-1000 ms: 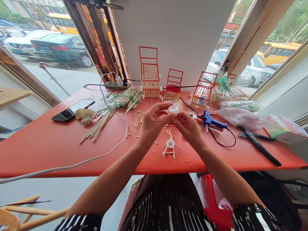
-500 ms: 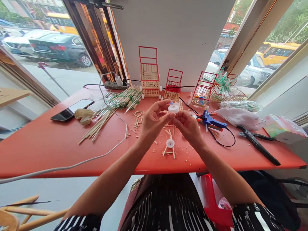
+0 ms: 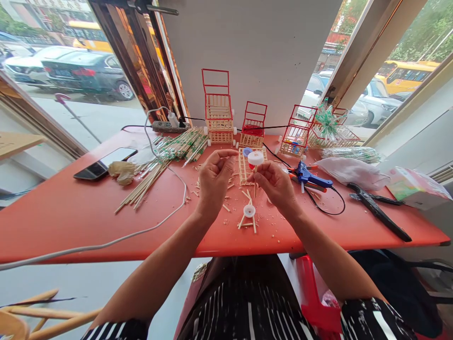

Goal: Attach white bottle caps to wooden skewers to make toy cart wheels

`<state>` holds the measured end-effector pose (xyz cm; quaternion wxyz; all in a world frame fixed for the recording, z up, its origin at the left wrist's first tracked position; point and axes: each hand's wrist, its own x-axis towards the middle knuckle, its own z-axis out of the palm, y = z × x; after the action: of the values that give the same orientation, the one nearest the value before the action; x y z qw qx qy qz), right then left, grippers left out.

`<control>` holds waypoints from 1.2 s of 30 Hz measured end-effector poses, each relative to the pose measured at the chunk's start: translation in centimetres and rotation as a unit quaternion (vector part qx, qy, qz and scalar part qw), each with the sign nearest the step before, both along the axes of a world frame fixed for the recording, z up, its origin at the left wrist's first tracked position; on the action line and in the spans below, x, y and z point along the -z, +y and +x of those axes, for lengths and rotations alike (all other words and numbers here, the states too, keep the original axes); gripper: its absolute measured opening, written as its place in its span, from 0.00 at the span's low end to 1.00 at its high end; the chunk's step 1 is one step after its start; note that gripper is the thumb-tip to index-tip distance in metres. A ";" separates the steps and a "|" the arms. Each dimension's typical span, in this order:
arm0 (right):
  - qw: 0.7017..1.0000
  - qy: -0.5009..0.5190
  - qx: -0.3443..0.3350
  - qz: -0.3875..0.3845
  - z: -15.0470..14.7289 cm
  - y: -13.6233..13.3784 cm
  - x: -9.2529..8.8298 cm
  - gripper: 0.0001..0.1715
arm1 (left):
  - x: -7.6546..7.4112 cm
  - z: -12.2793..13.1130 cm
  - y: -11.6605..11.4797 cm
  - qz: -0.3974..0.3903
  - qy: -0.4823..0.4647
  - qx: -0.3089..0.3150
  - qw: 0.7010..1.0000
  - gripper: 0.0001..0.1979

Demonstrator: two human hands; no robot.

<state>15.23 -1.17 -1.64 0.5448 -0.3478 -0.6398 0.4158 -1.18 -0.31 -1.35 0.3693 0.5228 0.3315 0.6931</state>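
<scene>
My right hand (image 3: 275,183) pinches a thin wooden stick (image 3: 255,189) held upright. A round white plastic cap (image 3: 255,158) sits at the top of that stick, with something red just under it. To the left, my left hand (image 3: 215,178) is apart from the cap, its index finger and thumb parted with nothing between them. Behind the hands lies a lattice frame of sticks (image 3: 242,174), with a blue round cap (image 3: 247,151) on it. Nearer me on the table, a small stick piece carries another white cap (image 3: 249,211).
On the red table (image 3: 88,222) stand several stick-built carts, one a tall cart (image 3: 217,113). Bundled sticks (image 3: 180,146), a phone (image 3: 105,163) and a white cable (image 3: 155,230) are left. A blue glue gun (image 3: 311,178) and black-handled cutters (image 3: 380,212) lie right.
My left hand has let go of the white cap and moved left. The cap stays on the stick in my right hand, and the lattice frame behind shows more fully.
</scene>
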 end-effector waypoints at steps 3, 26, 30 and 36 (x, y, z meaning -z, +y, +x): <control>1.000 0.004 0.001 0.007 0.1 0.1 0.0 0.24 | -0.2 0.0 -0.2 -0.005 0.003 0.002 1.000 0.07; 1.000 -0.005 0.001 0.019 0.3 0.4 0.3 0.23 | -0.3 -1.5 1.1 0.057 -0.041 -0.071 0.995 0.14; 1.000 0.003 0.000 0.008 0.4 0.4 0.3 0.23 | -0.2 -1.1 0.9 0.056 -0.020 -0.050 0.997 0.10; 1.000 0.013 -0.006 0.003 0.7 0.3 0.0 0.21 | -0.6 -0.7 0.5 0.059 -0.005 -0.027 0.998 0.06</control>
<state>15.96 -0.82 -1.69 0.5518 -0.3373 -0.6356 0.4216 -1.93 0.14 -0.77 0.3206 0.5311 0.3021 0.7238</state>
